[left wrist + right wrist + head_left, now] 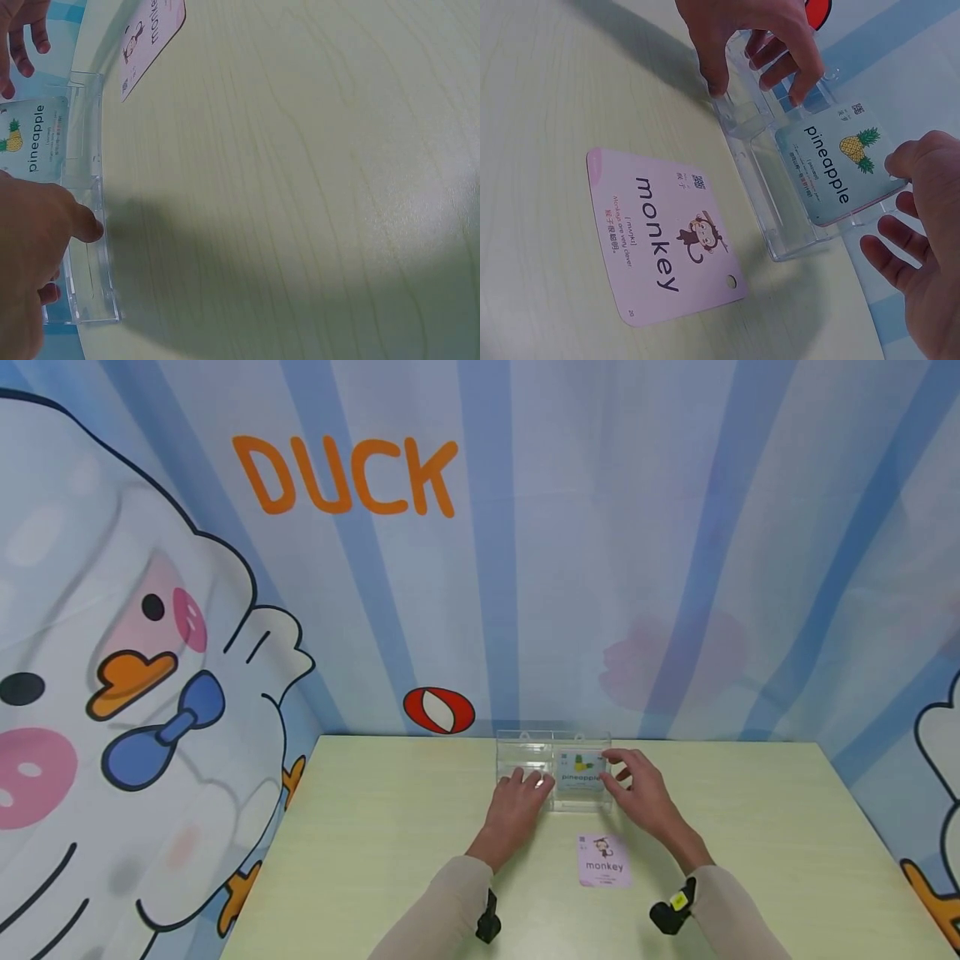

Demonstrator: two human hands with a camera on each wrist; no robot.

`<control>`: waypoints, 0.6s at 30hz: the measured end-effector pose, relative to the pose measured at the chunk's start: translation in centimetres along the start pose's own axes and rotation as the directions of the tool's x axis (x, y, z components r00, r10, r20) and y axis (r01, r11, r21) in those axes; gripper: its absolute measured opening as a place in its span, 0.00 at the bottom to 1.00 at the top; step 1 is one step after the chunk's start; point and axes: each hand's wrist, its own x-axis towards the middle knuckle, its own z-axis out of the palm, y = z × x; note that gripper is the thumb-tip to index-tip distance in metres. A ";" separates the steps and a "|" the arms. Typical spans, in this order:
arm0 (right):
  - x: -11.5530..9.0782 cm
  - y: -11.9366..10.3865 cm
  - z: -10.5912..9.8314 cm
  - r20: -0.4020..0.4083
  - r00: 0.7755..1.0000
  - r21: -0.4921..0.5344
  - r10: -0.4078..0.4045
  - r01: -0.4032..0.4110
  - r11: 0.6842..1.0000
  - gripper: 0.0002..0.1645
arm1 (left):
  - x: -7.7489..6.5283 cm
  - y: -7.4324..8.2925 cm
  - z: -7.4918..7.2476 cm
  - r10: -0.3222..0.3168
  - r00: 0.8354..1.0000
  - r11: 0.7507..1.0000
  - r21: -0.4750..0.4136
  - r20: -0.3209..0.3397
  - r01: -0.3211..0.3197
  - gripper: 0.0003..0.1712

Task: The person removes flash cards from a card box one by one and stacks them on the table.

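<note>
Nearest the person, on the tabletop (405, 868), the pink monkey card (604, 861) lies flat and face up in front of the clear holder (525, 745), near its right half and apart from it. No hand touches it; being outside the holder, it looks like the part left to place.

Farther in, the left hand (516, 803) is at the holder's left half, its thumb on the front edge and its fingers bent over into that side, apparently gripping the holder to steady it.

The right hand (645, 795) is at the holder's right end. One fingertip touches the card there near its upper right corner, while the other fingers are spread apart; no closed grip on that card shows.

That blue pineapple card (580, 770) leans back, face out, in the holder's right compartment. A pinkish edge shows under it, so more than one card may be there. I judge this side mostly done, perhaps wanting a last adjustment; whether the card is fully seated I cannot tell. No card shows in the visible part of the holder's left compartment, so that side seems unfilled.

Behind the holder hangs a striped blue backdrop (570, 527).
</note>
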 end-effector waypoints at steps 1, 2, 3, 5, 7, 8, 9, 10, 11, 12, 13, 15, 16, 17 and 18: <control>0.0 0.0 0.0 -0.001 1.000 -0.002 0.001 -0.001 1.000 0.22 | 0.0 0.0 0.0 0.000 1.000 1.000 0.001 -0.001 0.000 0.23; 0.0 0.0 0.0 -0.001 1.000 -0.003 0.003 -0.003 1.000 0.22 | 0.0 0.0 0.0 0.000 1.000 1.000 0.002 -0.001 0.000 0.23; 0.0 0.0 0.0 -0.002 1.000 -0.003 0.004 -0.004 1.000 0.22 | 0.0 0.0 0.0 0.000 1.000 1.000 0.004 -0.003 0.000 0.23; 0.0 0.0 0.0 -0.003 1.000 -0.005 0.008 -0.008 1.000 0.21 | 0.0 0.0 0.0 0.000 1.000 1.000 0.004 -0.006 0.000 0.23; 0.0 0.0 0.0 -0.006 1.000 -0.002 0.012 -0.012 1.000 0.20 | 0.0 0.0 0.1 0.001 1.000 1.000 0.005 -0.009 -0.001 0.23; 0.0 0.0 0.0 -0.007 1.000 0.001 0.014 -0.014 1.000 0.20 | 0.0 0.0 0.1 0.002 1.000 1.000 0.005 -0.011 -0.002 0.23; -0.1 0.0 0.0 -0.008 1.000 0.004 0.017 -0.016 1.000 0.20 | 0.0 0.0 0.1 0.003 1.000 1.000 0.004 -0.012 -0.003 0.23; -0.1 0.0 0.0 -0.008 1.000 0.009 0.020 -0.020 1.000 0.20 | 0.0 0.0 0.1 0.005 1.000 1.000 0.004 -0.013 -0.005 0.23; -0.1 -0.1 0.0 -0.007 1.000 0.015 0.023 -0.023 1.000 0.19 | 0.0 0.0 0.1 0.006 1.000 1.000 0.005 -0.014 -0.006 0.23; -0.1 -0.1 0.0 -0.006 1.000 0.021 0.026 -0.026 0.999 0.19 | 0.0 0.0 0.1 0.007 1.000 1.000 0.004 -0.014 -0.007 0.23; -0.1 -0.1 0.0 -0.006 1.000 0.025 0.029 -0.029 0.999 0.19 | 0.0 0.0 0.1 0.008 1.000 1.000 0.005 -0.016 -0.008 0.23; -0.1 -0.2 0.0 -0.006 0.999 0.033 0.033 -0.033 0.999 0.19 | -0.1 0.0 0.1 0.009 1.000 1.000 0.002 -0.016 -0.009 0.23; -0.1 -0.2 0.0 -0.007 0.999 0.036 0.035 -0.034 0.999 0.18 | -0.1 0.0 0.1 0.009 1.000 1.000 -0.001 -0.015 -0.009 0.23; -0.1 -0.2 0.0 -0.009 0.999 0.036 0.034 -0.034 0.999 0.18 | -0.1 0.0 0.0 0.008 1.000 1.000 -0.004 -0.013 -0.008 0.23; -0.1 -0.2 0.0 -0.012 0.999 0.036 0.034 -0.034 0.999 0.18 | -0.1 0.1 0.0 0.007 1.000 1.000 -0.006 -0.011 -0.007 0.23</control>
